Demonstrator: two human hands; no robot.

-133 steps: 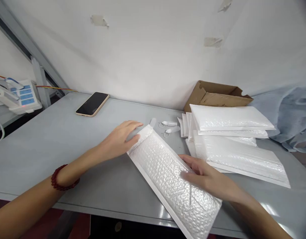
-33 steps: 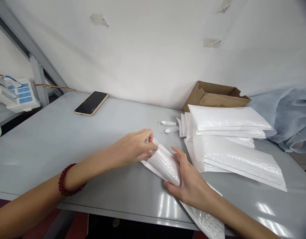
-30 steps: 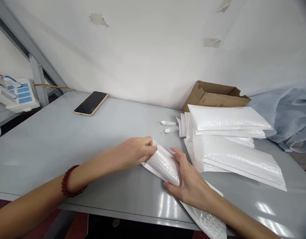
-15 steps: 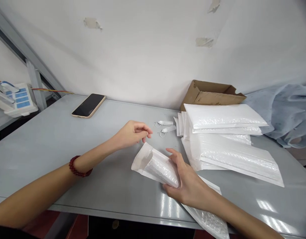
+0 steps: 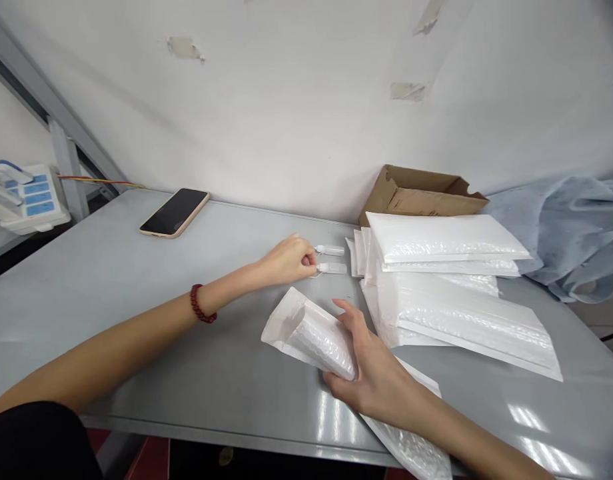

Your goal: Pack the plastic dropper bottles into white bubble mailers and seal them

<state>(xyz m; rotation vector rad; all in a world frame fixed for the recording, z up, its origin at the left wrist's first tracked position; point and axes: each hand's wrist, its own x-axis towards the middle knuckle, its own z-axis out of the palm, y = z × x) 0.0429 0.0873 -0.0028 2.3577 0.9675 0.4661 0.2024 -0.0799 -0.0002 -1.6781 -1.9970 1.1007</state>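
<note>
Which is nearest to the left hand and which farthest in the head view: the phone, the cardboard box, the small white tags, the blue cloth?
From the left hand:
1. Small white tags, at its fingertips, just to the right.
2. Cardboard box, back right by the wall.
3. Phone, back left on the table; too close to the box to rank firmly.
4. Blue cloth, far right.

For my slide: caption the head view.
Left hand pinches small white tags; right hand grips open bubble mailer.
</note>
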